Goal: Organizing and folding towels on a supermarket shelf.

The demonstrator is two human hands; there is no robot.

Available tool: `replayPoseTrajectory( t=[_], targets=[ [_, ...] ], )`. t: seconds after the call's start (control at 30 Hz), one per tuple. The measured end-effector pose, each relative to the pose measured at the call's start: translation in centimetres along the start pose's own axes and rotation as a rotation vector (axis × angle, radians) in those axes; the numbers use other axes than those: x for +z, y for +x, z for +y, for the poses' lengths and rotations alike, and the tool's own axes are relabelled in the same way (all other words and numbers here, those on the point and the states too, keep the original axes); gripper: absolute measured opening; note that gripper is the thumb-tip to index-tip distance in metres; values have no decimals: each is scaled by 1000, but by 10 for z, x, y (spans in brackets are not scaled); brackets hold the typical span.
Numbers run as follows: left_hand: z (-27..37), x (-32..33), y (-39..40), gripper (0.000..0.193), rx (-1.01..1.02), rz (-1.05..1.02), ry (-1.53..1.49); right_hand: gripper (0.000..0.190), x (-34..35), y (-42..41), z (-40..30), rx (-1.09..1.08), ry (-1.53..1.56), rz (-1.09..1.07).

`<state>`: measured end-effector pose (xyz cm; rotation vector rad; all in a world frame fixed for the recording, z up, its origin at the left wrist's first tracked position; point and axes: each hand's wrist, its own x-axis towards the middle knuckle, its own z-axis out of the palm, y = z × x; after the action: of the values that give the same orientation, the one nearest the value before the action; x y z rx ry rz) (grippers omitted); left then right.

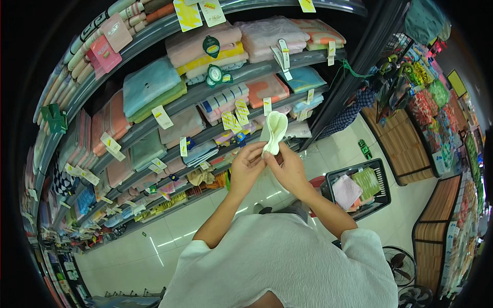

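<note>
A small white folded cloth (276, 129), with a loop-like opening at its top, is held up between both hands in front of the shelves. My left hand (250, 158) grips its lower left side with bent fingers. My right hand (285, 165) pinches its lower end, thumb in front. The two hands almost touch. Beyond the cloth, folded towels (267, 90) lie stacked on the shelves, many with hanging paper tags (267, 106). A black basket (385, 188) to the right of my right arm holds a pale pink folded cloth (347, 191) and a green one (366, 183).
Tiered towel shelves with curved-looking grey edges (215, 92) fill the left and front. A dark post (358, 69) stands at their right end. Wooden display stands (398, 142) with packaged goods are at the right. Floor fans (399, 265) stand at the lower right.
</note>
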<state>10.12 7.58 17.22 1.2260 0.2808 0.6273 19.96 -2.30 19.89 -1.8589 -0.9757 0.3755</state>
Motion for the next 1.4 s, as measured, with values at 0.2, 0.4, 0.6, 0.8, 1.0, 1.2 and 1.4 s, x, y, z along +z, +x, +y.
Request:
replayPoseTrajectory(
  t=[0.2, 0.4, 0.6, 0.8, 1.0, 1.2, 1.4],
  targets=[
    [-1, -2, -4, 37, 43, -30, 32, 26, -4, -3, 7, -67, 78, -74],
    [7, 2, -1, 37, -27, -22, 63, 23, -18, 4, 10, -111, 86, -177],
    [12, 1, 11, 30, -83, 56, -19, 23, -24, 12, 14, -95, 48, -196],
    [27, -29, 19, 26, -66, 118, 73, 21, -66, 19, 25, -153, -172, -167],
    [52, -91, 17, 30, 169, 306, 213, 18, -134, 7, 57, 11, -74, 10],
    [68, -84, 19, 32, 320, 345, 390, 15, -137, 6, 33, -205, -93, 199],
    [68, -39, 11, 20, 692, 706, 249, 18, -99, -3, 16, -461, 71, 946]
  ],
)
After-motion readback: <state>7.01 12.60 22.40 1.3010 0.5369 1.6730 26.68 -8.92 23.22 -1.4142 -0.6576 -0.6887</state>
